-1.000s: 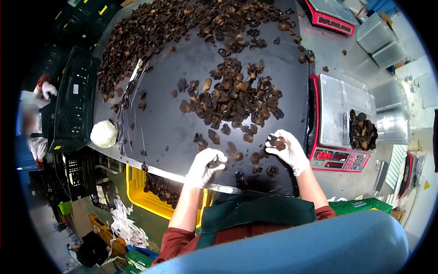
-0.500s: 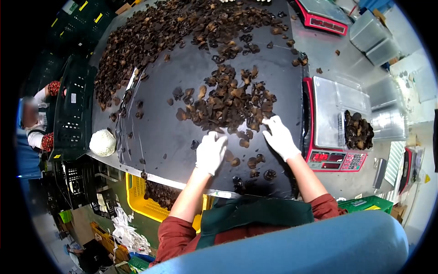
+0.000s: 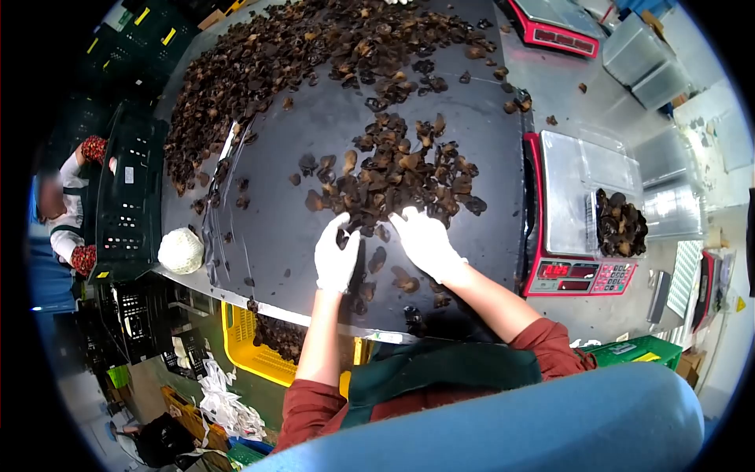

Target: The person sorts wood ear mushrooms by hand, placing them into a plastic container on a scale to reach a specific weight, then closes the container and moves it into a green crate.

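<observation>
A heap of dark brown wood ear mushrooms (image 3: 401,177) lies on the black table sheet (image 3: 275,212). My left hand (image 3: 336,256), in a white glove, is at the heap's near left side, its thumb and fingers curled around a dark mushroom piece that is partly hidden. My right hand (image 3: 429,245), also white-gloved, reaches to the near edge of the heap. Its fingers are extended and apart, with the tips at the mushrooms. Several loose mushrooms (image 3: 405,279) lie between and below my hands.
On the right, a red scale (image 3: 578,275) bears a clear tray of mushrooms (image 3: 621,224). A larger mushroom mass (image 3: 244,86) covers the far left. A white ball-like bundle (image 3: 180,250) sits beside a dark green crate (image 3: 126,189) held by another person. A yellow crate (image 3: 244,354) is below the table.
My right hand has moved left, closer to my left hand. My left hand has shifted slightly left. Loose mushrooms near the table's front have been pulled about, some leftward.
</observation>
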A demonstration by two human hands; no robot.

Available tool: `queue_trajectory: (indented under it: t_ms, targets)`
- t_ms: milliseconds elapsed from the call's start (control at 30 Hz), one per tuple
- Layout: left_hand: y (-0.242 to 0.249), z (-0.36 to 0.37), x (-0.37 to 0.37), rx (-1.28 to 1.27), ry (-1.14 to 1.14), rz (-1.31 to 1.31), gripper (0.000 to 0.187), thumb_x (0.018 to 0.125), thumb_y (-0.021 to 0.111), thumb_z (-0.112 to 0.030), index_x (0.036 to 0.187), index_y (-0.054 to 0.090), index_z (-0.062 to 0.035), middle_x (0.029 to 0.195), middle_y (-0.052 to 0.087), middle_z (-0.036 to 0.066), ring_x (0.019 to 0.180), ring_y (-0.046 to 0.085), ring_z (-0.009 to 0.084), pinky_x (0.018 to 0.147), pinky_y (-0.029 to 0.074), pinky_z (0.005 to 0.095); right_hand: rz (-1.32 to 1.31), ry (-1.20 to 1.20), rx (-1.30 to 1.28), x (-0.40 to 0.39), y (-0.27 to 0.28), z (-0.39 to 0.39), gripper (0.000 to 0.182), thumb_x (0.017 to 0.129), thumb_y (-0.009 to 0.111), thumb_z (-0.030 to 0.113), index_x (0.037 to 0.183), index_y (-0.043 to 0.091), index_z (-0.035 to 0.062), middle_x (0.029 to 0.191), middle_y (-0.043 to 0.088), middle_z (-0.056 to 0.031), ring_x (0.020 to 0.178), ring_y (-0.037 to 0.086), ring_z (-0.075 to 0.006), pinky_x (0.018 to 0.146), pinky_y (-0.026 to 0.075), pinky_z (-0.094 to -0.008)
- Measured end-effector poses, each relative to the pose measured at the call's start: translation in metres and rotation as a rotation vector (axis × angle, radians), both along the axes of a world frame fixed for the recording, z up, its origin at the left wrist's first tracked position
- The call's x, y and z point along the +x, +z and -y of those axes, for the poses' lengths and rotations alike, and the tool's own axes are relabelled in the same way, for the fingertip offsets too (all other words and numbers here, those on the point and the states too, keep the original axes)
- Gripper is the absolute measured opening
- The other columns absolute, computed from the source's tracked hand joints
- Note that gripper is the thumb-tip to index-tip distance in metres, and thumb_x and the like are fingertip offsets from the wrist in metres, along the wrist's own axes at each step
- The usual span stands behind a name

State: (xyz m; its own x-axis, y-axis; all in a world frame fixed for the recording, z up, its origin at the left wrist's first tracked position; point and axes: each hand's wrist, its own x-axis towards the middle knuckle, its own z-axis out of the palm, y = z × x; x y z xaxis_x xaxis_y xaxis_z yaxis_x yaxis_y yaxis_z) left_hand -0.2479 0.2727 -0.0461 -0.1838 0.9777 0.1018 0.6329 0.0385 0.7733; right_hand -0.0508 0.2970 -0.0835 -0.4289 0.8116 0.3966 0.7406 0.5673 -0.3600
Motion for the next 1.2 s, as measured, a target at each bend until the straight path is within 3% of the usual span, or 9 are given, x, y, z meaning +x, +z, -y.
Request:
queue_trajectory:
  t_ms: [100, 333, 400, 533, 667, 800, 933, 1033, 1200]
  targets:
    - [-0.005, -0.013, 0.001, -0.042, -0.044, -0.338, 0.029, 0.084, 0.065, -0.025, 0.110, 0.063, -0.0121, 0.095, 0.062, 0.010, 0.087, 0.062, 0.0284, 0.078, 0.050, 0.0360, -0.089, -0.020, -0.198, -0.003, -0.009, -0.002, 0.019, 0.088, 0.054, 0.011, 0.104, 0.060, 0.0020, 0.076, 0.058, -0.0140, 0.066, 0.059, -0.0263, 0.056, 0.048, -0.0342]
    - [0.010, 0.005, 0.001, -0.178, -0.323, -0.331, 0.012, 0.083, 0.063, -0.024, 0.085, 0.069, -0.0132, 0.087, 0.062, 0.007, 0.087, 0.062, 0.0277, 0.076, 0.050, 0.0366, -0.293, 0.140, -0.279, 0.040, 0.030, 0.027, 0.013, 0.088, 0.057, 0.014, 0.096, 0.066, 0.0088, 0.084, 0.062, -0.0124, 0.069, 0.060, -0.0283, 0.062, 0.050, -0.0378]
    - [0.019, 0.015, -0.002, -0.283, -0.378, -0.223, 0.016, 0.084, 0.063, -0.023, 0.090, 0.070, -0.0111, 0.090, 0.064, 0.009, 0.088, 0.063, 0.0284, 0.077, 0.050, 0.0345, -0.435, 0.151, -0.447, 0.052, 0.044, 0.033, 0.017, 0.090, 0.057, 0.012, 0.104, 0.065, 0.0076, 0.091, 0.063, -0.0101, 0.071, 0.061, -0.0232, 0.064, 0.051, -0.0322]
    - [0.026, 0.025, -0.009, -0.352, -0.256, 0.212, 0.020, 0.088, 0.061, -0.019, 0.098, 0.070, -0.0051, 0.093, 0.068, 0.008, 0.083, 0.063, 0.0194, 0.077, 0.049, 0.0304, -1.247, -0.102, -1.455, 0.070, 0.051, 0.049, 0.019, 0.093, 0.054, 0.010, 0.109, 0.061, 0.0022, 0.097, 0.062, -0.0056, 0.082, 0.061, -0.0146, 0.068, 0.051, -0.0261]
    - [0.037, 0.034, 0.000, -0.490, -0.220, 0.678, 0.022, 0.088, 0.061, -0.013, 0.105, 0.070, -0.0023, 0.092, 0.067, 0.001, 0.077, 0.056, 0.0087, 0.072, 0.046, 0.0237, -1.669, 0.010, -1.652, 0.072, 0.055, 0.062, 0.018, 0.092, 0.055, 0.011, 0.107, 0.056, 0.0005, 0.102, 0.060, -0.0122, 0.084, 0.062, -0.0201, 0.073, 0.055, -0.0313]
    - [0.041, 0.042, 0.012, -0.569, -0.208, 0.902, 0.023, 0.088, 0.061, -0.012, 0.108, 0.067, -0.0011, 0.091, 0.066, 0.004, 0.078, 0.058, 0.0100, 0.071, 0.046, 0.0231, -1.717, 0.010, -1.675, 0.060, 0.074, 0.067, 0.017, 0.091, 0.054, 0.005, 0.107, 0.055, -0.0016, 0.101, 0.060, -0.0123, 0.087, 0.062, -0.0191, 0.073, 0.056, -0.0293]
    - [0.029, 0.050, 0.014, -0.619, -0.219, 1.060, 0.020, 0.089, 0.063, -0.014, 0.105, 0.065, -0.0015, 0.088, 0.065, 0.004, 0.076, 0.057, 0.0087, 0.067, 0.045, 0.0214, -1.164, 0.158, -1.314, 0.049, 0.064, 0.067, 0.015, 0.088, 0.062, 0.007, 0.099, 0.056, -0.0007, 0.088, 0.059, -0.0069, 0.075, 0.061, -0.0138, 0.065, 0.052, -0.0248]
    - [0.025, 0.056, 0.023, -0.685, -0.168, 1.117, 0.019, 0.089, 0.063, -0.015, 0.104, 0.064, -0.0032, 0.083, 0.063, 0.003, 0.070, 0.056, 0.0093, 0.062, 0.043, 0.0203, -1.283, 0.102, -1.511, 0.030, 0.058, 0.062, 0.011, 0.087, 0.064, 0.006, 0.095, 0.057, 0.0026, 0.083, 0.059, -0.0045, 0.065, 0.056, -0.0094, 0.056, 0.045, -0.0220]
    - [0.019, 0.052, 0.014, -0.536, -0.005, 1.245, 0.014, 0.091, 0.062, -0.014, 0.097, 0.060, -0.0010, 0.085, 0.065, 0.009, 0.069, 0.060, 0.0141, 0.056, 0.049, 0.0243, -0.857, 0.156, -0.932, 0.007, 0.054, 0.037, 0.019, 0.095, 0.058, 0.018, 0.101, 0.066, 0.0019, 0.084, 0.063, -0.0031, 0.069, 0.055, -0.0093, 0.064, 0.047, -0.0257]
